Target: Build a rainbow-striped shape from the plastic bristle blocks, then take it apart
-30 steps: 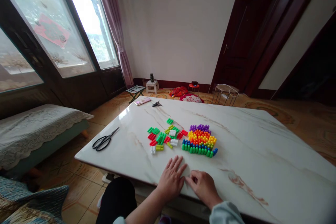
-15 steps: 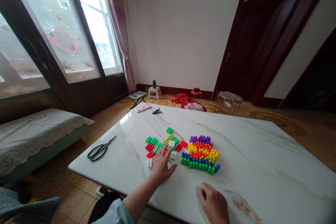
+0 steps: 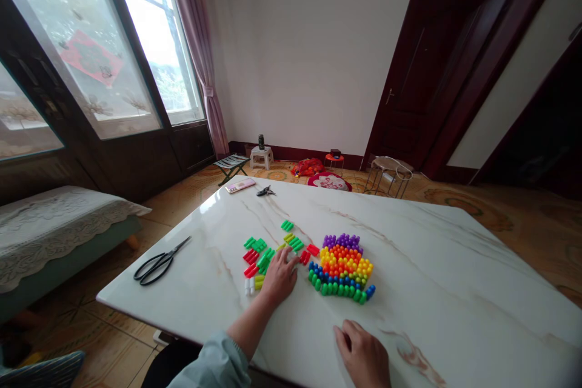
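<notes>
Left grip: your left grip lay low among the small plastic tubes, its fingers bent and spread; whether it was grasping a piece could not be told, since the hand hid what lay beneath.
Right grip: your right grip was loosely curled at the bench, nearer you and to the right of the left grip; whether it enclosed anything could not be told.
Green tubes: the glossy green plastic tubes lay just left of the left grip's fingers, so a light fingertip touch probably suited them better than a flat palm.
Red tubes: short red plastic tubes lay just right of those fingertips, close enough that a sideways sweep could have rolled them.
White tubes: the white plastic tubes stood out left of the left grip, beside yellow-green plastic tubes; a low wrist risked brushing both.
Bead cluster: the rounded purple, orange, yellow, blue and green beads sat in close rows right of the left grip and beyond the right one; your forearms did best well apart from its edge.
Scissors: the black-handled metal scissors lay on the white marble-patterned bench, well left of both grips, out of the fingers' way.
</notes>
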Demonstrator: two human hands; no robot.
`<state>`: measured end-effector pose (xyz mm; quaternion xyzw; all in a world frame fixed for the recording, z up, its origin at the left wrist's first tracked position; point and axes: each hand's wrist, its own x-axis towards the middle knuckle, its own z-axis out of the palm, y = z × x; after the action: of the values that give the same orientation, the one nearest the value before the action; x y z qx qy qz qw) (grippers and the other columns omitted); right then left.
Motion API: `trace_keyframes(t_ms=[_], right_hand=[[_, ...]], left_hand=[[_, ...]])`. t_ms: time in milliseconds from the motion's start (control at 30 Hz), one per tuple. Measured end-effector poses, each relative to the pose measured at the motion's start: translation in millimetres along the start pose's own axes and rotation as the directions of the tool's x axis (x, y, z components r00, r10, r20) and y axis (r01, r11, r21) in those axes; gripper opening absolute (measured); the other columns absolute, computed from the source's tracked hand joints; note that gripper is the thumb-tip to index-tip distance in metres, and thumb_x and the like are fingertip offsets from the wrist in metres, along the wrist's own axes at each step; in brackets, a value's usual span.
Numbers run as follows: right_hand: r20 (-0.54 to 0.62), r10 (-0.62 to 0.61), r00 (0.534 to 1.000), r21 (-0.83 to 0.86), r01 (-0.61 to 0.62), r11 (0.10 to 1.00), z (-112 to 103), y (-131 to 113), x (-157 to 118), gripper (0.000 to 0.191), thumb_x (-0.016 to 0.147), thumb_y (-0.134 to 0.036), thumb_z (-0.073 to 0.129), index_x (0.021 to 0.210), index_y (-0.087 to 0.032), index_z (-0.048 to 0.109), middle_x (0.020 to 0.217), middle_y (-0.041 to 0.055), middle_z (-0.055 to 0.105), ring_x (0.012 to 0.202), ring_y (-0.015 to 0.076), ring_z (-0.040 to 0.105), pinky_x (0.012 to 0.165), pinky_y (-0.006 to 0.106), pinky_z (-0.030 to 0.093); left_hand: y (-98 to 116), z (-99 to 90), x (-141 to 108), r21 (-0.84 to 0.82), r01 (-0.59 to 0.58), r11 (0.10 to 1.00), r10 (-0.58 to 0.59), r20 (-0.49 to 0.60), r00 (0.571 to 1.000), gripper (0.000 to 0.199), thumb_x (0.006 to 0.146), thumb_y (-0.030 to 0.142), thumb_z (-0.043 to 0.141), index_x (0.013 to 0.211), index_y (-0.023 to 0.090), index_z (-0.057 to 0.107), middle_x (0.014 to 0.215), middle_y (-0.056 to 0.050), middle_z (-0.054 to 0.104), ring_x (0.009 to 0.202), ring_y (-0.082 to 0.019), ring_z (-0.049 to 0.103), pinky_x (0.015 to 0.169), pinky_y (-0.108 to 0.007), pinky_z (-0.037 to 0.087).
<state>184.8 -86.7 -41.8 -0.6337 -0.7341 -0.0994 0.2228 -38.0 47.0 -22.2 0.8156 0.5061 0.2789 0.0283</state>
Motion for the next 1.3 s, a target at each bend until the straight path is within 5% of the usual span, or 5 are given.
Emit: trace_keyframes(t_ms=[567, 933, 1033, 1167, 1300], right_hand=[[-0.002, 0.001, 1.0, -0.01, -0.001, 1.0, -3, -1, 1, 0.035, 0.092, -0.034, 0.041, 0.063, -0.023, 0.057, 0.062, -0.0017, 0.064, 0.051, 0.0114, 0.059, 0.05, 0.027, 0.026], [0.006, -0.001, 1.0, -0.023, 0.001, 1.0, -4, -1, 2, 0.034, 0.092, -0.033, 0.042, 0.063, -0.024, 0.058, 0.062, -0.0023, 0.064, 0.053, 0.0119, 0.061, 0.051, 0.026, 0.028], [0.018, 0.004, 1.0, -0.032, -0.003, 0.999, -3, -1, 1, 0.034, 0.092, -0.034, 0.042, 0.063, -0.024, 0.057, 0.062, -0.0022, 0.064, 0.053, 0.0122, 0.061, 0.05, 0.027, 0.028], [0.021, 0.005, 1.0, -0.038, -0.004, 0.999, 0, 0, 1, 0.034, 0.093, -0.035, 0.042, 0.064, -0.024, 0.057, 0.062, -0.0025, 0.064, 0.052, 0.0125, 0.061, 0.05, 0.028, 0.028], [0.006, -0.008, 1.0, -0.036, 0.009, 0.999, 3, 2, 0, 0.034, 0.093, -0.036, 0.042, 0.064, -0.025, 0.056, 0.062, -0.0034, 0.063, 0.053, 0.0125, 0.062, 0.051, 0.028, 0.029]], left_hand=[[-20, 6.0, 25, -0.152, 0.037, 0.988, -0.035, 0.013, 0.999, 0.065, 0.072, -0.007, 0.037, 0.124, 0.028, 0.057, 0.126, -0.006, 0.053, 0.117, -0.019, 0.05, 0.096, -0.036, 0.046], [-60, -28.9, 70, -0.025, 0.224, 0.974, -0.219, 0.137, 0.966, 0.049, 0.081, 0.024, 0.055, 0.13, 0.021, 0.052, 0.129, -0.012, 0.053, 0.122, -0.025, 0.047, 0.104, -0.042, 0.035], [-80, -49.5, 59, 0.158, 0.364, 0.918, -0.385, 0.13, 0.914, 0.05, 0.078, 0.03, 0.057, 0.128, 0.024, 0.055, 0.137, -0.012, 0.046, 0.131, -0.03, 0.036, 0.106, -0.045, 0.031], [-101, -68.4, 50, 0.268, 0.572, 0.775, -0.626, 0.198, 0.754, 0.065, 0.07, 0.037, 0.059, 0.134, 0.027, 0.049, 0.134, -0.013, 0.045, 0.126, -0.035, 0.038, 0.093, -0.042, 0.04], [-111, -69.8, 54, 0.272, 0.587, 0.763, -0.645, 0.255, 0.72, 0.063, 0.068, 0.043, 0.059, 0.128, 0.027, 0.055, 0.124, -0.012, 0.051, 0.12, -0.034, 0.043, 0.092, -0.039, 0.04]])
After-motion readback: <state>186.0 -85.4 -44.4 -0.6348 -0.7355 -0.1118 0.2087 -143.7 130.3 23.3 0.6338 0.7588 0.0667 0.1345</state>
